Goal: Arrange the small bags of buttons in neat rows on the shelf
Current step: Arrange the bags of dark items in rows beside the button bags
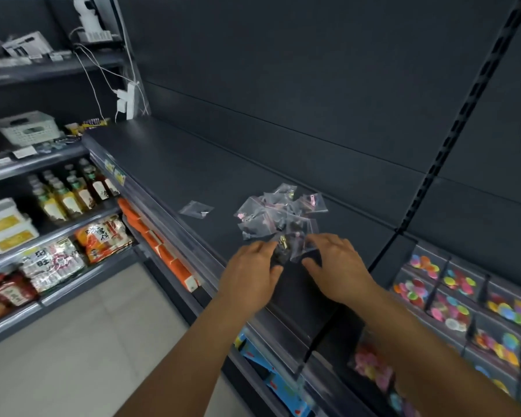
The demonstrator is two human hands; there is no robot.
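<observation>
- Heap of small clear bags of buttons [280,215] lying on the dark shelf [175,173], near its front edge, bags overlapping and crumpled at all angles.
- One single bag [196,209] lying flat and apart, to the left of the heap.
- No rows formed yet; sorting barely begun, by the look of it.
- Likely very light, soft and slippery: thin plastic film with a small hard lump of buttons inside, prone to sliding over the neighbours.
- Best taken by a corner or the sealed top strip, one at a time, then laid flat and smoothed.
- Left hand [250,266] at the near edge of the heap, palm down, fingers curled onto a dark-filled bag; a true pinch or mere touch cannot be told.
- Right hand [337,266] beside it, palm down, fingers spread and resting on the nearest bags, thumb tucked toward the left.
- Both forearms reaching in from below, wrists low over the shelf lip.
</observation>
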